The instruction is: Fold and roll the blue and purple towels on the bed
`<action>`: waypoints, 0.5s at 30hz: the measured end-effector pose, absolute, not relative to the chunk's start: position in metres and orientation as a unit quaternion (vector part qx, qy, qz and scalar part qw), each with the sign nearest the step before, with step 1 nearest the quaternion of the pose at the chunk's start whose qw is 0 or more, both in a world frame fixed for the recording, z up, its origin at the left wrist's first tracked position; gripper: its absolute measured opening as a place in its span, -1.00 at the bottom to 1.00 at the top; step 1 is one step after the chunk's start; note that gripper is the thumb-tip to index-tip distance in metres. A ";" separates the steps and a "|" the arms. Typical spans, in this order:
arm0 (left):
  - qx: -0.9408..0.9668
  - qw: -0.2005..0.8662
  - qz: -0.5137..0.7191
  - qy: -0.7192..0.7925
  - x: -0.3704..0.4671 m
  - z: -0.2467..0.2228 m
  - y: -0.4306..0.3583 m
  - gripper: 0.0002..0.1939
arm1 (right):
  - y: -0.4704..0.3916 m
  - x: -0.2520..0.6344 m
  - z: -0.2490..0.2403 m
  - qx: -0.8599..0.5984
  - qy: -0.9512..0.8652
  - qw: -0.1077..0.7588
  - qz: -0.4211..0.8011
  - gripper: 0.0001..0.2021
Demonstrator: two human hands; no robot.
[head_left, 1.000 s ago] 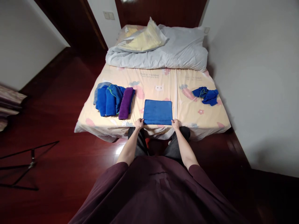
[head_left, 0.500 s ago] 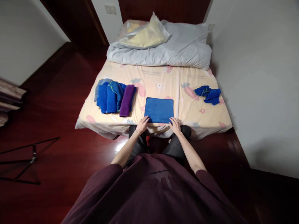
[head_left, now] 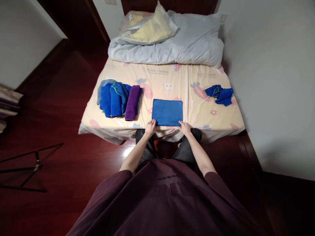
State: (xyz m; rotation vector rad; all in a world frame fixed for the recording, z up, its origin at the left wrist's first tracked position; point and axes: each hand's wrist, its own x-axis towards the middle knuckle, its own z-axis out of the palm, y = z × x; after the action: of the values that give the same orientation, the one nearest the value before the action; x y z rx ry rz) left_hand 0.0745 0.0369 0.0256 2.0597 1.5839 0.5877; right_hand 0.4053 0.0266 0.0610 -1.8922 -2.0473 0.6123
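Observation:
A folded blue towel (head_left: 167, 112) lies flat near the front edge of the bed, a neat rectangle. My left hand (head_left: 151, 127) is closed on its near left corner, fingers bent round the edge. At the near right corner my right hand (head_left: 184, 127) pinches the towel the same way. The towel's near edge stretches straight between both hands and rests on the sheet.
On the bed's left side sit several folded blue towels (head_left: 115, 100), with a rolled purple towel (head_left: 132, 102) beside them. Crumpled blue cloth (head_left: 221, 94) lies at the right. A grey quilt (head_left: 197, 42) and yellow pillow (head_left: 155, 31) fill the far end. Tripod legs (head_left: 24, 170) stand on the floor at left.
My fingers have gone from lying spread on the towel's near corners to curling round them. The towel has kept its shape, and the view has tilted slightly downward.

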 end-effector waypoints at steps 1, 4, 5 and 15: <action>0.752 0.240 0.211 0.576 0.074 0.027 0.040 -0.36 | 0.027 0.405 0.061 -0.660 -0.707 0.142 0.210 -0.50; 0.758 0.248 0.202 0.569 0.070 0.030 0.048 -0.47 | 0.030 0.402 0.063 -0.675 -0.697 0.129 0.208 -0.50; 0.759 0.250 0.200 0.567 0.069 0.030 0.050 -0.49 | 0.031 0.401 0.063 -0.680 -0.692 0.124 0.208 -0.51; 0.759 0.265 0.161 0.572 0.062 0.034 0.077 -0.73 | 0.046 0.400 0.069 -0.704 -0.665 0.133 0.211 -0.59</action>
State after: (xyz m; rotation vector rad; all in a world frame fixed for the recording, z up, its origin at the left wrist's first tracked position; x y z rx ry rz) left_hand 0.0620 0.0766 0.0345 2.0511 1.5458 0.4343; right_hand 0.4005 0.0464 0.0694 -2.0416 -1.9307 0.6115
